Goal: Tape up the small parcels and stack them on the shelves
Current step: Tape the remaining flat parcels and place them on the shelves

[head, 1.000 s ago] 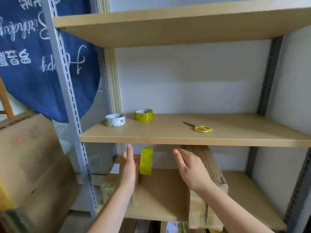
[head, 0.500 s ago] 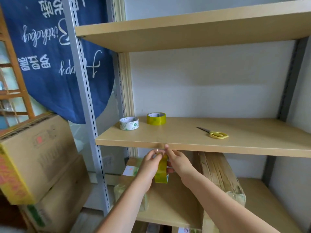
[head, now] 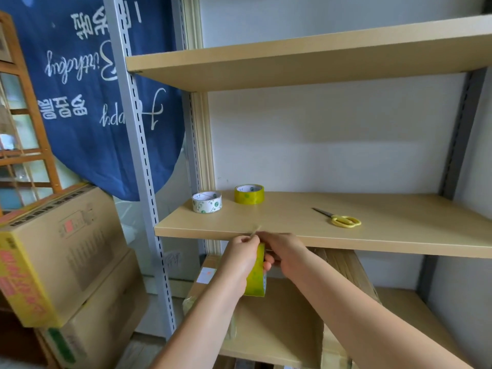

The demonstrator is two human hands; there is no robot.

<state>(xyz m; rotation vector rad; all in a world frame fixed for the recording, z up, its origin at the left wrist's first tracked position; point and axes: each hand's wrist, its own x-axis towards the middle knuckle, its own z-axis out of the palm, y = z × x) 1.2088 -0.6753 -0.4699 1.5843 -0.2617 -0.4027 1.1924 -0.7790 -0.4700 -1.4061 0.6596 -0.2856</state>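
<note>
A yellow tape roll (head: 256, 275) stands on edge between my hands, just below the front edge of the middle shelf (head: 292, 230). My left hand (head: 237, 265) pinches the loose tape end at the top of the roll. My right hand (head: 286, 253) holds the roll from the right side, fingers curled round it. Under the hands a flat brown parcel (head: 277, 323) lies on the lower shelf, with a white label (head: 207, 275) at its far left corner. A second yellow roll (head: 249, 194), a white patterned roll (head: 207, 202) and yellow-handled scissors (head: 343, 220) lie on the middle shelf.
An upper shelf (head: 306, 59) spans above. A grey slotted upright (head: 141, 161) stands left of the shelves. Large cardboard boxes (head: 61, 257) are stacked at the left. Bundled flat cardboard (head: 343, 265) leans under the middle shelf at the right. A blue cloth (head: 87, 89) hangs behind.
Both hands closed in on the upright tape roll and took hold of it; the left hand now pinches the tape end. The view has shifted left and upward.
</note>
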